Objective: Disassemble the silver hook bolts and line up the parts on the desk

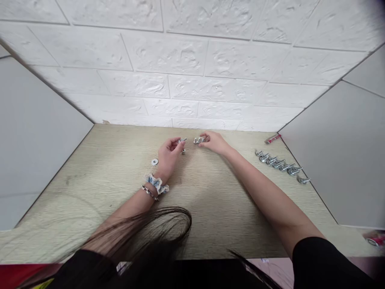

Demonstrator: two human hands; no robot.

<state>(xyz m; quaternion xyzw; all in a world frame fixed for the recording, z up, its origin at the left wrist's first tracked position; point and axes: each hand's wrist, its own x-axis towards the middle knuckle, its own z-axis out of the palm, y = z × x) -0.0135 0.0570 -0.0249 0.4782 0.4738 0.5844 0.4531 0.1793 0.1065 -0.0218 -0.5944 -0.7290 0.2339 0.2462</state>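
My left hand (170,154) is closed in a pinch, thumb against fingers, on small silver bolts (181,140); how many cannot be made out. Just below its fingertips a small metal nut or bolt head (183,151) shows on the table. To the left of that wrist lies a flat washer (154,162). Across a small gap, my right hand (212,142) has thumb and fingers curled around the right end of a short row of upright silver bolts (198,141). Its fingertips are partly hidden behind them.
On the right of the wooden table (120,160) runs a slanting row of several bolts with washers (278,163), one of them (303,180) set apart. A red object (272,139) lies in the far right corner, another (375,239) at the right edge. White brick-patterned wall (186,88) and grey side panels enclose the table.
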